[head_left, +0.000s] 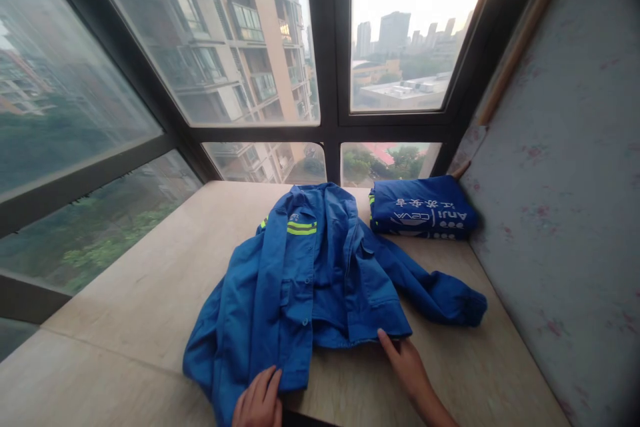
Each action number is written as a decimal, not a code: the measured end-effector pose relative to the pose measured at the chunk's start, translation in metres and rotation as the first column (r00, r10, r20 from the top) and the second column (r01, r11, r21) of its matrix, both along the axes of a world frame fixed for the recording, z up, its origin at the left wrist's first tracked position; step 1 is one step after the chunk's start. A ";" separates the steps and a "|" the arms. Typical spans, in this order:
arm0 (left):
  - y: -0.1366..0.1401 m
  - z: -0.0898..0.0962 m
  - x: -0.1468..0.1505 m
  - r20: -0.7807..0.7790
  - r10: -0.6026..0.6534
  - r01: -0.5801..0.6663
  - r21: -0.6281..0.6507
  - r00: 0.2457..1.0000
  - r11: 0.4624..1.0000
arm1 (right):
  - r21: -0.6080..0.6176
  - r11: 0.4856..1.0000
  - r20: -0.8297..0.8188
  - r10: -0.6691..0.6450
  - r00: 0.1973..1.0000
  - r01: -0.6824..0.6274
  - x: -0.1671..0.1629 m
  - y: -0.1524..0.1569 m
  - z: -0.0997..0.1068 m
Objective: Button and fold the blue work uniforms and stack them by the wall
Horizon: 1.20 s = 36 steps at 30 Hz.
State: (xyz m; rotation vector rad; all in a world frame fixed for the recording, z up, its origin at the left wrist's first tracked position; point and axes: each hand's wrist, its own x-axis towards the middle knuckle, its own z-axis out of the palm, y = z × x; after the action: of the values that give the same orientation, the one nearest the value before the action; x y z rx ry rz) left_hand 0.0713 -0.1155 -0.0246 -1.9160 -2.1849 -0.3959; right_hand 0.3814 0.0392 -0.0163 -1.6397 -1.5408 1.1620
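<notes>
A blue work jacket (295,280) lies spread on the sill, its collar toward the window and its front partly open. Yellow-green reflective stripes cross one chest side. My left hand (259,399) is at the jacket's lower left front corner, fingers bent over the cloth, thumb hidden. At the lower right hem, my right hand (406,367) grips the edge with one digit on top and the others mostly beneath. The right-hand sleeve stretches out toward the wall; the other sleeve lies bunched along the left side.
A folded blue garment (423,210) with white lettering sits at the back right, by the patterned wall (555,213). Dark window frames (330,80) enclose the pale sill (150,280) at the back and left. A dark strip (307,419) shows at the bottom edge.
</notes>
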 end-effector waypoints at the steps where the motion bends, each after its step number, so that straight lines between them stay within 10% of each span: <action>1: 0.005 0.007 -0.006 0.057 0.029 -0.028 -0.011 0.998 1.000 | 0.003 1.000 0.045 0.014 0.999 -0.014 -0.006 0.008 0.004; 10: 0.039 0.125 -0.082 0.417 0.620 -0.648 -0.094 0.664 0.756 | 0.348 0.928 0.290 0.033 0.957 -0.138 0.025 0.063 0.101; 14: 0.033 0.174 -0.097 0.354 0.627 -0.642 -0.090 0.694 0.762 | 0.546 0.804 0.348 0.037 0.937 -0.235 0.055 0.056 0.156; 17: 0.029 0.191 -0.092 0.213 0.568 -0.553 -0.133 0.795 0.823 | 0.513 0.815 0.461 0.005 0.887 -0.271 0.080 0.051 0.148; 22: 0.045 0.181 -0.063 0.010 0.375 -0.363 -0.225 0.927 0.904 | 0.063 0.944 0.818 0.137 0.559 -0.323 0.116 0.049 0.068; 24: 0.055 0.167 -0.041 0.001 0.276 -0.259 -0.339 0.961 0.904 | 0.087 0.944 0.864 0.087 0.496 -0.317 0.116 0.045 0.048; 30: 0.061 0.110 0.030 0.103 0.007 0.058 -0.609 0.995 0.791 | 0.524 0.748 0.686 -0.087 0.723 -0.407 0.054 0.029 0.058; 36: 0.039 0.067 0.055 0.055 0.051 -0.007 -0.605 0.997 0.796 | 0.328 0.813 0.719 0.116 0.685 -0.482 0.000 0.028 0.039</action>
State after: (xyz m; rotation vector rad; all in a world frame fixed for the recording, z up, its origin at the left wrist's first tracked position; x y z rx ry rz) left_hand 0.1267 -0.0762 0.0422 -2.1737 -2.6050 0.3046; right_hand 0.3819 0.0668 0.0224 -1.5223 -2.4150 0.1949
